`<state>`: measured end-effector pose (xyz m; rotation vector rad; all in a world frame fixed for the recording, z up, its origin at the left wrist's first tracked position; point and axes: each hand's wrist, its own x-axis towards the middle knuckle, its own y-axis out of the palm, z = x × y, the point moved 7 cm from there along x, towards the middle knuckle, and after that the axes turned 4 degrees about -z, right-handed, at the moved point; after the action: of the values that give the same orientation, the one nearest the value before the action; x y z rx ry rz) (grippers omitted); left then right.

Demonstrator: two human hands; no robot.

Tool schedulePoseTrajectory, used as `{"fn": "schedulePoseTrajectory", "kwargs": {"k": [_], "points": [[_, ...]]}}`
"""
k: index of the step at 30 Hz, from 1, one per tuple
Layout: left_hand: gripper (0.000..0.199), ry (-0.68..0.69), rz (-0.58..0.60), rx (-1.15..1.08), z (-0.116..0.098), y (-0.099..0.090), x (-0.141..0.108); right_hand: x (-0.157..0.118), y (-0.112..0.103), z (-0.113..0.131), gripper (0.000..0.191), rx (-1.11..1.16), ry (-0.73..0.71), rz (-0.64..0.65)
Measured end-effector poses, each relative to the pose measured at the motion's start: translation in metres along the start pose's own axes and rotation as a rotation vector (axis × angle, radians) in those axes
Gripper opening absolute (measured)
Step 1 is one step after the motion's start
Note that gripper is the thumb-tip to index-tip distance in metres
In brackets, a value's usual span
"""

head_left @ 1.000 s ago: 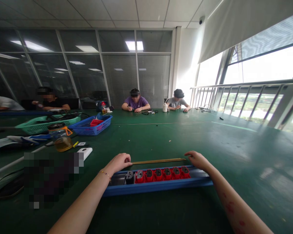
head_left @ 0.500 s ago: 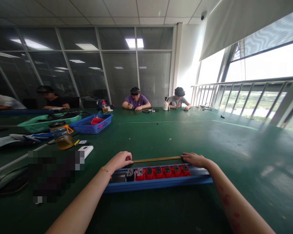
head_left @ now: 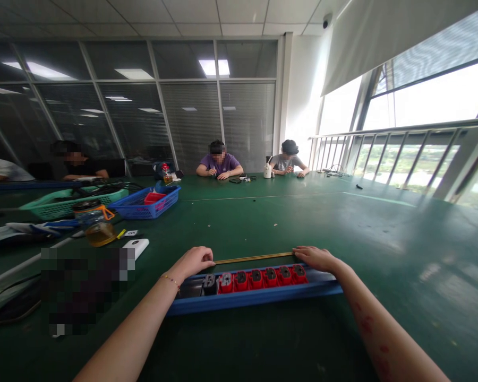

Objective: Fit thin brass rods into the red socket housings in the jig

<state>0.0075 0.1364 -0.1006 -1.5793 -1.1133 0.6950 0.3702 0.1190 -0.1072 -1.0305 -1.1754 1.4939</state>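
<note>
A bundle of thin yellow strips [head_left: 255,258] stretches from one hand to the other, just behind the long blue tray [head_left: 255,301]. My left hand [head_left: 199,258] is closed over its left end with the fingers curled. At the right end my right hand [head_left: 314,257] pinches it with fingertips together, the other fingers stretched along the tray's far edge. Both wrists pass over the tray. Inside it several red blocks with dark tops [head_left: 256,279] stand in a row, with one dark grey block [head_left: 210,285] at their left. What the strips are made of, I cannot tell.
To the left stand a jar of amber liquid [head_left: 99,228], a blue basket [head_left: 147,204] with a red item, and a green basket [head_left: 48,207] with dark cables. A white device [head_left: 137,248] lies nearer. Several people sit across the green table [head_left: 231,217].
The view has shifted slightly, so the scene sits a little further left. Both hands keep their places on the yellow strips, and the tray and blocks have not visibly moved.
</note>
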Motion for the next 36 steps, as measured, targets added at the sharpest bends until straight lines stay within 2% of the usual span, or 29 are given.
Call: {"fn": "schedulePoseTrajectory", "kwargs": {"k": [4,9,14,19,23,28,34,36], "points": [[0.019,0.042,0.018,0.158,-0.008,-0.003,-0.001,-0.001,-0.002,-0.001,0.051,-0.004,0.029,-0.064],[0.012,0.067,0.068,0.227,-0.015,-0.008,0.002,-0.002,-0.004,0.000,0.046,0.002,0.026,-0.102],[0.022,0.028,0.127,0.276,-0.019,-0.005,0.008,-0.003,-0.006,0.002,0.046,0.008,0.014,-0.123],[0.013,0.018,0.127,0.339,-0.028,-0.001,0.009,-0.003,-0.006,0.002,0.045,0.016,0.009,-0.131],[0.012,0.000,0.061,0.394,-0.034,-0.007,0.006,-0.003,-0.007,0.001,0.044,0.029,0.001,-0.142],[0.024,-0.025,-0.040,0.403,-0.053,-0.019,0.002,-0.006,-0.010,0.000,0.045,0.037,0.000,-0.189],[0.032,-0.042,-0.192,0.400,-0.077,-0.040,-0.008,-0.010,-0.022,0.008,0.052,0.122,-0.079,-0.396],[0.033,-0.029,-0.258,0.383,-0.081,-0.048,-0.016,-0.013,-0.026,0.015,0.054,0.196,-0.138,-0.421]]}}
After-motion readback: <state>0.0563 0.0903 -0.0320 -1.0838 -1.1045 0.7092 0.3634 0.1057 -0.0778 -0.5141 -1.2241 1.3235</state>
